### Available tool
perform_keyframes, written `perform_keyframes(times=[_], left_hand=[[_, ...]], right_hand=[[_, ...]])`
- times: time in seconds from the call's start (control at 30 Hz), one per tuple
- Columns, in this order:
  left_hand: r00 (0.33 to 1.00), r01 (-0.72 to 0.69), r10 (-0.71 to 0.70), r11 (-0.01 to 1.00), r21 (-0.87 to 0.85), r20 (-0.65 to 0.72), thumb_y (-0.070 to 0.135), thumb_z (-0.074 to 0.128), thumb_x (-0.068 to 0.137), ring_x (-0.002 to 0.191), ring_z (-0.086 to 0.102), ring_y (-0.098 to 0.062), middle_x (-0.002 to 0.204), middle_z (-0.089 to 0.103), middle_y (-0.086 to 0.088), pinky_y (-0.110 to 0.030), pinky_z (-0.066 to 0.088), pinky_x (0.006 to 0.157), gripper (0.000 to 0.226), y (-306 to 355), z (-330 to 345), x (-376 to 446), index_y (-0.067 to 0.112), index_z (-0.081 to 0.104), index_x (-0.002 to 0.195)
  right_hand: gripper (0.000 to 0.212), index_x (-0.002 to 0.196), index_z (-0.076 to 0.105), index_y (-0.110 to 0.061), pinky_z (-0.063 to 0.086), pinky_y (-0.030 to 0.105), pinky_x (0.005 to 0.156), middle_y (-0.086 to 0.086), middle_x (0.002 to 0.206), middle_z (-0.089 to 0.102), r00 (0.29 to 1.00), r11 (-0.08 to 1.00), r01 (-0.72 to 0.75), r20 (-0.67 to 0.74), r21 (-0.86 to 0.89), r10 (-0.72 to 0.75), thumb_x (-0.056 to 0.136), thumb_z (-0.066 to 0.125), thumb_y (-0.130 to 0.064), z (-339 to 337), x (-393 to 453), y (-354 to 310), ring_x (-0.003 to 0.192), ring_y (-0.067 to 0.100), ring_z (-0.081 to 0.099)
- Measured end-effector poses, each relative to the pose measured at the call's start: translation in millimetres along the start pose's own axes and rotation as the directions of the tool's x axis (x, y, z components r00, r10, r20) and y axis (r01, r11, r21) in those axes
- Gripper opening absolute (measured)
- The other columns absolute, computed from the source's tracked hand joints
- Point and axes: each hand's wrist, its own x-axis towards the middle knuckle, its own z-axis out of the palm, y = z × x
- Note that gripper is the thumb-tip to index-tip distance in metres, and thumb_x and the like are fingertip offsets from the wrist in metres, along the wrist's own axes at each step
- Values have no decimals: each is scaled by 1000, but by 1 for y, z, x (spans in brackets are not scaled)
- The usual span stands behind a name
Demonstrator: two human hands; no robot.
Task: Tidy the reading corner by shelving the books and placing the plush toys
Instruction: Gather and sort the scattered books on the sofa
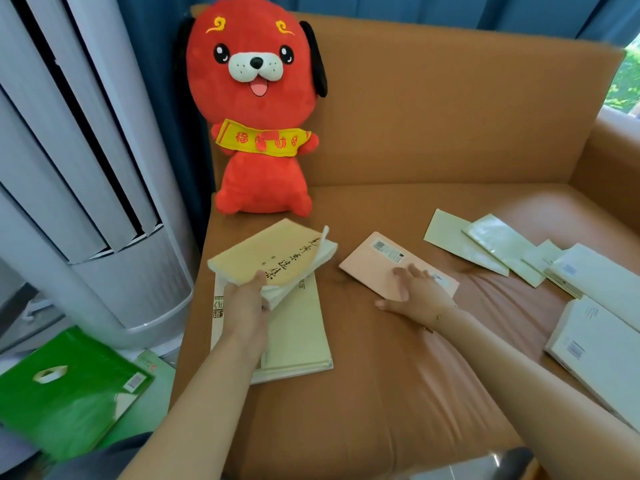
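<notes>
Head view — left hand (246, 299) grips tan book (266, 252); right hand (417, 289) lies flat, released, on pink book (372, 261). Plush dog (258, 109) seated on sofa (433, 133) — books scattered, none shelved.

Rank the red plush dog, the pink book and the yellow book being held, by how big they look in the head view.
1. Red plush dog, clearly largest.
2. Yellow book and pink book look alike; hands cover part of each, so no ranking.

Left hand (246, 303) curled in a grip, right hand (417, 294) flat, fingers (403, 276) straight.
</notes>
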Motion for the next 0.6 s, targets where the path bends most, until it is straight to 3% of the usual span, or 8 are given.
perform_keyframes(times=[0.1,0.2,0.27,0.33,0.43,0.5,0.57,0.6], left_hand=[[1000,-8,6,995,97,27,-4,54,93,110,61,-18,123,64,-5,-25,52,76,40,-6,-3,2,8,52,131],[998,-39,30,987,155,57,-8,62,86,110,62,-18,122,65,-7,-32,54,80,52,-5,-12,1,10,47,133],[996,-77,66,975,208,57,-12,69,78,110,61,-20,122,63,-8,-36,55,80,67,-2,-18,-1,12,39,133],[991,-129,115,938,323,62,-14,71,73,110,58,-21,121,59,-5,-41,52,84,82,-1,-20,-9,18,26,134],[980,-185,189,758,626,60,-4,77,69,124,41,-26,131,40,-1,-43,42,100,109,1,-17,-20,26,9,149],[986,-121,163,656,745,17,9,80,71,136,24,-29,148,19,-4,-42,31,108,103,6,-14,-23,29,16,150],[994,-83,105,669,738,16,24,78,76,144,11,-27,157,6,0,-46,21,115,90,15,-12,-25,31,25,149],[990,-115,138,659,743,30,30,75,79,147,3,-25,160,2,1,-49,14,118,84,19,-14,-26,31,28,148]], right_hand=[[63,129,41,-14,46,39,81,8,120,50,993,979,63,-85,-195,-81,89,43,-63,-3,-3,-5,106,31,53],[31,122,42,-12,50,40,73,11,107,61,974,940,115,-151,-320,-170,101,31,-31,-7,-6,-10,90,33,62],[34,132,40,-13,47,37,72,12,109,63,965,966,83,-221,-246,-139,100,30,-18,-12,-8,-13,91,34,62],[38,138,39,-18,42,34,67,12,115,64,947,991,41,-310,-125,-78,100,32,-18,-17,-11,-12,94,33,62],[28,124,53,-20,34,31,61,9,99,67,863,997,75,-498,-36,-83,99,40,-21,-24,-16,-8,86,33,61],[18,108,62,-17,35,31,60,6,89,67,754,981,191,-646,39,-121,95,49,-18,-30,-20,-10,81,31,62],[14,101,66,-14,36,27,61,1,90,68,662,936,333,-735,113,-147,94,56,-19,-41,-24,-16,79,25,62],[14,101,68,-14,37,26,63,-2,91,68,649,906,398,-743,145,-166,93,58,-20,-49,-27,-21,80,21,61]])
